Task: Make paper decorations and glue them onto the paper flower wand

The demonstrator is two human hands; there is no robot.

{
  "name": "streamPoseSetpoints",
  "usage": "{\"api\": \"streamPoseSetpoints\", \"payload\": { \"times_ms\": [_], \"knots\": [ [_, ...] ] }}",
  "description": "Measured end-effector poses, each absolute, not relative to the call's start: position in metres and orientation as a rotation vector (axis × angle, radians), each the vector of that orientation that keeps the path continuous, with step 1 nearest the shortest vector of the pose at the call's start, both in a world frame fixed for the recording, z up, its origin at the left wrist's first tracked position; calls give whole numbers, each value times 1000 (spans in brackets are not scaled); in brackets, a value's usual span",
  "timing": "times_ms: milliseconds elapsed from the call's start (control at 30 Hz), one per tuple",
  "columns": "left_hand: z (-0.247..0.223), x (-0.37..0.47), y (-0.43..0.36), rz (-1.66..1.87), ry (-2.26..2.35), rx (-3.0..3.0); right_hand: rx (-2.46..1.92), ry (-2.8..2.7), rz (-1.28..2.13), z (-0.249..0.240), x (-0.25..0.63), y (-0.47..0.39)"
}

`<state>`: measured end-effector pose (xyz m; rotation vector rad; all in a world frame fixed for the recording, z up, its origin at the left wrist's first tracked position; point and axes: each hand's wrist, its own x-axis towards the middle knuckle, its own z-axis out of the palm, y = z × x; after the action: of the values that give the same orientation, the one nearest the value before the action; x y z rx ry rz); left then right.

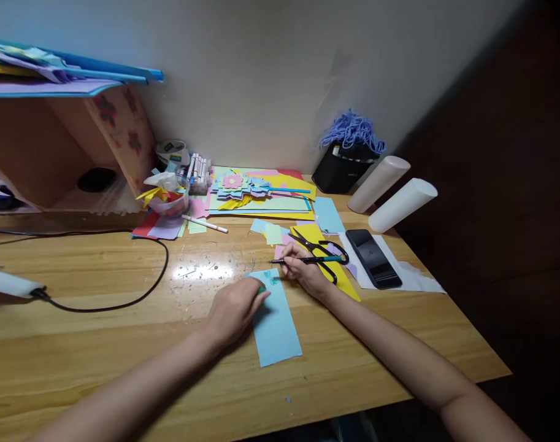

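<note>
A light blue paper strip (277, 328) lies on the wooden table, with small green marks (271, 277) near its top end. Over the strip's upper left edge is my left hand (236, 307), its fingers closed on a small green object (262, 289) that I see only in part. My right hand (302, 270) pinches a thin dark pen (326, 259) with a teal section, its tip pointing left above the strip's top. Black scissors (314, 245) lie partly open on yellow paper (348, 285), just beyond my right hand.
A phone (373, 258) rests on white paper at the right, below two white rolls (403, 204) and a black holder (341, 169). Paper flowers (236, 186), markers (199, 169) and a cup of scraps (169, 202) stand at the back. A black cable (167, 258) curves at left.
</note>
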<state>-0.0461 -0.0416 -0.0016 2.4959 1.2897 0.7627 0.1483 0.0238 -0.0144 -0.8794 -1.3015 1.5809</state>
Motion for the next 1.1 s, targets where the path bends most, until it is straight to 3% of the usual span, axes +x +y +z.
{"api": "streamPoseSetpoints", "payload": {
  "times_ms": [133, 733, 1100],
  "knots": [
    [0, -50, -36, 716, 1534, 2322, -808, -1322, 1689, -16, 149, 18],
    [-10, -45, -40, 801, 1542, 2230, -825, -1444, 1716, -13, 141, 8],
    [-32, -50, -41, 834, 1155, 2580, -919, -1826, 1603, -11, 137, -12]
  ]
}}
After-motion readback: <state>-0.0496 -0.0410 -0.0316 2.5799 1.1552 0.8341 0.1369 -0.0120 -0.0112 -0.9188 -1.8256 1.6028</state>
